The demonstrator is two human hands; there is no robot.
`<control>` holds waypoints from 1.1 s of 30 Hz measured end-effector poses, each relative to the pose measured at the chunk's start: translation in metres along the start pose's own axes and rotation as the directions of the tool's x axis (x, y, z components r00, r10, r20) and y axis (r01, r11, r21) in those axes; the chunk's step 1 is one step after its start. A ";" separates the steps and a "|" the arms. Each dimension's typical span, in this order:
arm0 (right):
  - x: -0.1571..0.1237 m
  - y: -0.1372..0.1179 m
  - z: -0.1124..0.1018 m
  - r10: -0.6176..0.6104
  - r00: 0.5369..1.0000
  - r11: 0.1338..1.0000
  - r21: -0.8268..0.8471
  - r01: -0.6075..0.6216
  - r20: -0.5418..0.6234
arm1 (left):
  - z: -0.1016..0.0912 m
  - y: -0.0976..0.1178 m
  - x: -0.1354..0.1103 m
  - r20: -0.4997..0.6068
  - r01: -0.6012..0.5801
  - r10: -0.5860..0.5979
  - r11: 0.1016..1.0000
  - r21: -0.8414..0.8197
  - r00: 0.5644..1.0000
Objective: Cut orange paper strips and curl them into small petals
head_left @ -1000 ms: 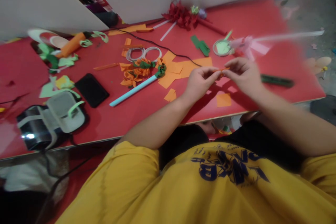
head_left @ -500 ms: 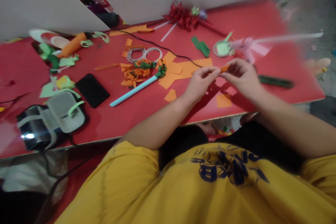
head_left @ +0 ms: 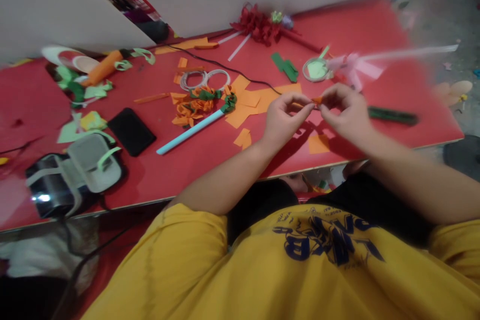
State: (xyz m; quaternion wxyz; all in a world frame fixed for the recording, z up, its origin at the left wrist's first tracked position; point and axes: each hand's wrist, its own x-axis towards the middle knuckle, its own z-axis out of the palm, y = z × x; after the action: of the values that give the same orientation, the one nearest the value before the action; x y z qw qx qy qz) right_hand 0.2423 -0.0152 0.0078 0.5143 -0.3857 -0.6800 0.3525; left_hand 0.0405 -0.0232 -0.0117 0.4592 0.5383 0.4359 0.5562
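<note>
Orange paper, a small piece (head_left: 317, 101), is held off the surface between the fingertips of both hands, above the near-right part of the red bench (head_left: 210, 170). Half a second ago it showed as a broader orange patch; now only a short, darker sliver is visible — turned or squeezed narrower, I would judge, so the fine shaping by fingertips seems to be going on. The left hand (head_left: 287, 116) pinches it with thumb and forefinger closed together; the right hand (head_left: 347, 112) seems to grip the other end, its remaining fingers curled. Both hands have hardly shifted

Beneath them, toward the near edge, lies an orange square (head_left: 318, 144). To the left of the hands, orange sheets (head_left: 245, 100) overlap one another, beside the orange-and-green paper flowers (head_left: 195, 105) and a light blue tube (head_left: 191, 131) slanting toward the near edge. Beyond the hands lie green strips (head_left: 285, 67), and nearer the right end a pink paper flower (head_left: 354, 67), blurred. A dark green stick (head_left: 392, 115) lies just beyond the right forearm; red paper flowers (head_left: 258, 25) rest along the far edge — all these look unmoved on the bench
</note>
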 end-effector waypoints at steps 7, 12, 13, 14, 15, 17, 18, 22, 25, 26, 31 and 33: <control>0.001 -0.002 -0.006 -0.160 0.985 0.963 -0.211 0.170 0.064 | -0.002 -0.001 -0.002 0.058 0.005 -0.005 1.000 -0.011 0.998; -0.001 0.004 -0.009 -0.209 0.971 0.925 -0.300 0.235 0.119 | -0.002 -0.001 0.000 0.075 0.013 -0.009 0.999 -0.052 0.997; -0.001 0.005 -0.009 -0.222 0.966 0.919 -0.302 0.254 0.136 | -0.002 0.000 0.001 0.082 0.021 -0.015 0.998 -0.063 0.996; -0.001 0.006 -0.009 -0.235 0.960 0.913 -0.305 0.272 0.152 | -0.003 0.000 0.003 0.090 0.031 -0.024 0.997 -0.071 0.996; 0.000 0.007 -0.010 -0.245 0.955 0.907 -0.309 0.286 0.164 | -0.004 0.000 0.004 0.097 0.041 -0.034 0.996 -0.077 0.995; 0.002 0.007 -0.013 -0.252 0.953 0.901 -0.317 0.295 0.169 | -0.006 0.001 0.005 0.108 0.061 -0.052 0.995 -0.083 0.993; 0.004 0.007 -0.015 -0.249 0.954 0.903 -0.318 0.290 0.165 | -0.007 0.001 0.006 0.112 0.068 -0.059 0.994 -0.085 0.992; 0.010 0.004 -0.024 -0.275 0.948 0.896 -0.315 0.313 0.160 | -0.008 -0.001 0.006 0.133 0.069 -0.056 0.993 -0.097 0.990; 0.013 0.003 -0.029 -0.350 0.922 0.861 -0.329 0.387 0.167 | -0.008 -0.001 0.005 0.155 0.065 -0.049 0.993 -0.103 0.987; 0.014 0.003 -0.029 -0.357 0.919 0.857 -0.333 0.394 0.169 | -0.007 0.000 0.005 0.160 0.070 -0.052 0.992 -0.104 0.986; 0.012 0.002 -0.029 -0.268 0.946 0.892 -0.324 0.316 0.183 | -0.005 0.004 0.003 0.172 0.082 -0.061 0.989 -0.120 0.983; 0.012 0.001 -0.028 -0.273 0.947 0.896 -0.313 0.315 0.171 | -0.005 0.003 0.003 0.178 0.073 -0.047 0.987 -0.141 0.983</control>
State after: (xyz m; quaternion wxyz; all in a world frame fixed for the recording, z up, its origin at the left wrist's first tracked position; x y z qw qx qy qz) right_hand 0.2680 -0.0021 0.0186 0.4456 -0.3378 -0.8109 0.1725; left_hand 0.0357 -0.0210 -0.0085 0.5506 0.5360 0.3679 0.5236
